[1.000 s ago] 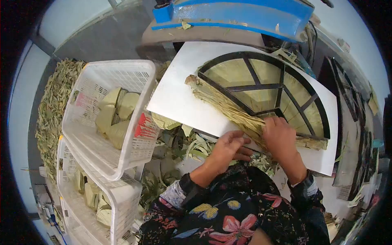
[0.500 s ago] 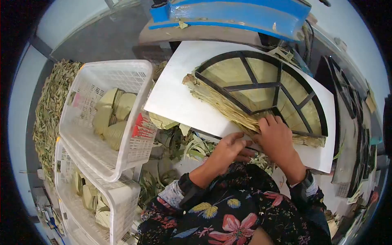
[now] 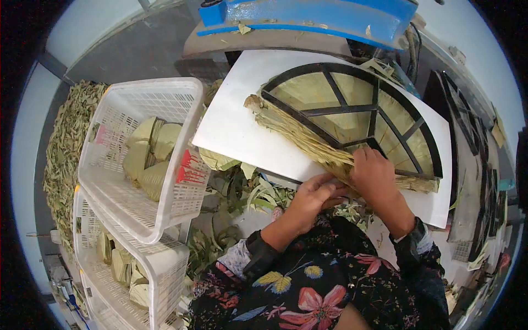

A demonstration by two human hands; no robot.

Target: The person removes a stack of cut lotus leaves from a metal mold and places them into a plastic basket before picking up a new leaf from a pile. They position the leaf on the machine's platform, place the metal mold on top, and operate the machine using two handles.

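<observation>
A black fan-shaped metal frame [image 3: 375,118] with inner bars lies on a stack of dry leaves [image 3: 300,133] on a white board [image 3: 225,121]. Leaf edges stick out past the frame's straight lower side. My right hand [image 3: 374,173] has its fingers closed around the leaf edges at the frame's lower corner. Just left of it, my left hand [image 3: 313,201] is at the board's front edge, beneath the leaf ends. Its thumb shows, but the other fingertips are partly hidden under the leaves.
Two white plastic baskets [image 3: 195,104] with cut leaf stacks stand at the left, beside a heap of leaf scraps [image 3: 66,148]. A blue machine part [image 3: 313,16] is behind the board. More black frames [image 3: 467,121] lie at the right. Scraps lie below the board.
The leaf ends between my hands are lifted and bent up slightly more. My right hand has shifted a little, and the view has moved slightly.
</observation>
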